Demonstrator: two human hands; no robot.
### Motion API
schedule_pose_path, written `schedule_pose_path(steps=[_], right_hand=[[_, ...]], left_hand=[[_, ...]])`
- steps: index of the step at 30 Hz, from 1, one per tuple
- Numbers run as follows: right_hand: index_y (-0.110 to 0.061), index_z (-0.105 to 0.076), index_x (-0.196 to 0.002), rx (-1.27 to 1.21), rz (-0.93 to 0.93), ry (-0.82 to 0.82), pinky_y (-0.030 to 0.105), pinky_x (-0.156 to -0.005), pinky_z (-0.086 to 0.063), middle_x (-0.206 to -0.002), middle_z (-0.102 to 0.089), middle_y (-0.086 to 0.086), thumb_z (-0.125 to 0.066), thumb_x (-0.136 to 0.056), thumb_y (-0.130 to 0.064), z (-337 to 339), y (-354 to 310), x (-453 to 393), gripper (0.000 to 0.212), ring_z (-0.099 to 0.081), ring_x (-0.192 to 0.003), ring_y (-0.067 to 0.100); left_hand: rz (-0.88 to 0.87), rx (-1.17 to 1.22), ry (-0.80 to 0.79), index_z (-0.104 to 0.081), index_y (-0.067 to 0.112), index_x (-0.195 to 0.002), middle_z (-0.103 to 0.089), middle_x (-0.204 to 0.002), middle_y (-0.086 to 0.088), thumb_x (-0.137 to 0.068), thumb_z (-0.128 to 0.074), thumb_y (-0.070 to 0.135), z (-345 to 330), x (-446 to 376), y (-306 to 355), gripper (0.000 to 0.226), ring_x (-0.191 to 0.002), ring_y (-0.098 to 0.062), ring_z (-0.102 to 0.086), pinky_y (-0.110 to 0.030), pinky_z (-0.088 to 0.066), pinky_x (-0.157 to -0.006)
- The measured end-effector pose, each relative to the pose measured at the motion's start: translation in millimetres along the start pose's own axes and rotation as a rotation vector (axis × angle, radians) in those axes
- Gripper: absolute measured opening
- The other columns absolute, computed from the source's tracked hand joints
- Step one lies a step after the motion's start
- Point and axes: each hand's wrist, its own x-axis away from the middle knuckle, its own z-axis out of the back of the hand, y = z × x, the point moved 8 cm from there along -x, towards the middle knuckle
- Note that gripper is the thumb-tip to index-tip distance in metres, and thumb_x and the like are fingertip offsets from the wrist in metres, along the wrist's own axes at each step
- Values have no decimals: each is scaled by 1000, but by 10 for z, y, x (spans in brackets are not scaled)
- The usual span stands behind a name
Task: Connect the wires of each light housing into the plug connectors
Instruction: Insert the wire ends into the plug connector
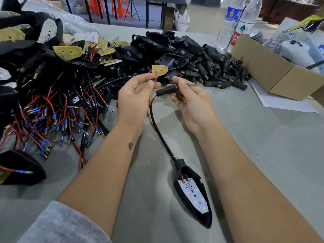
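- Closest to me lies the light housing [194,195], flat on the grey table [263,155] between my forearms, its LED board [193,196] facing up, out of the way so both hands are free to work its lead.
- From its narrow end the black cable [158,132] curves up toward my hands, slack enough that nothing tugs while I thread.
- My right hand [191,102] has fingers and thumb wrapped round the plug connector [166,91], holding it level, cable end toward my left.
- Past my right fingertip pokes a blue-sleeved terminal [192,85], brass tip showing, so I judge 1 wire is already through the connector.
- My left hand [135,97] pinches the red wire [156,78] between thumb and forefinger, right beside the connector's mouth, keeping it straight enough to feed in next.
- Whether that red wire's tip is already inside the plug, I cannot tell; my fingers cover it.
- Off to my left sprawls the pile of wired housings [52,111], terminals fanned toward me for an easy grab.
- Straight ahead sits the heap of black connectors [219,71], just within reach.
- Further right, a cardboard box [273,76] and 2 water bottles [235,23] stand clear of the work.
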Motion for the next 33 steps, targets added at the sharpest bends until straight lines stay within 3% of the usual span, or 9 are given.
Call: schedule_pose_path(steps=[3,5,9,14,20,23,25,29,33], right_hand=[[-5,-69,-101,-49,-10,53,18,-68,-53,-89,-69,5,-53,-100,-11,62,0,-14,17,-62,-74,10],[-5,-69,-101,-71,-18,70,18,-68,-54,-90,-68,6,-53,-99,-10,82,3,-16,17,-62,-75,10],[-5,-69,-100,-52,-23,62,18,-68,-53,-88,-68,4,-55,-99,-10,65,24,-17,16,-61,-72,8],[-7,-70,-96,-116,-34,90,17,-67,-54,-88,-69,2,-55,-99,-10,101,21,-21,16,-63,-73,8],[-4,-68,-96,-155,-45,126,17,-67,-55,-97,-65,9,-54,-99,-9,123,27,-27,15,-58,-73,11],[-3,-68,-97,-160,-47,132,16,-67,-55,-98,-63,11,-54,-99,-9,124,22,-14,15,-59,-71,10],[-3,-68,-97,-159,-52,126,16,-66,-55,-99,-63,12,-54,-99,-9,115,19,-6,15,-60,-70,10],[-2,-67,-98,-177,-62,136,16,-67,-56,-100,-63,11,-54,-99,-9,120,19,-2,15,-60,-71,11],[-1,-65,-101,-208,-59,166,15,-65,-55,-103,-64,12,-54,-99,-10,141,22,-11,15,-59,-71,11]], left_hand=[[28,143,61,-63,22,-105,-73,-76,6,-99,-52,8,63,-27,24,20,-82,-11,-68,-28,-56,-83],[68,223,75,-63,23,-108,-66,-68,9,-101,-48,14,91,-36,5,18,-71,-9,-66,-28,-56,-75],[-8,80,53,-64,25,-102,-44,-53,10,-106,-38,24,107,-40,25,26,-53,-7,-47,-21,-42,-57],[-123,-167,-2,-68,28,-96,-40,-56,6,-106,-36,26,3,-5,86,34,-53,-2,-39,-9,-38,-56],[-151,-186,62,-61,23,-104,-44,-52,4,-107,-30,24,46,12,104,31,-49,0,-42,-4,-39,-59],[-148,-169,137,-50,22,-106,-48,-44,8,-106,-29,20,105,7,114,21,-52,-2,-48,-15,-48,-78],[-176,-160,171,-47,25,-101,-45,-43,7,-105,-30,18,134,17,152,19,-51,-9,-50,-25,-54,-72],[-155,-270,119,-55,28,-95,-56,-56,8,-102,-40,15,106,-6,117,21,-59,-10,-58,-21,-53,-61],[-176,-545,44,-74,22,-105,-67,-88,17,-94,-59,15,49,-20,74,19,-77,4,-60,-12,-48,-75]])
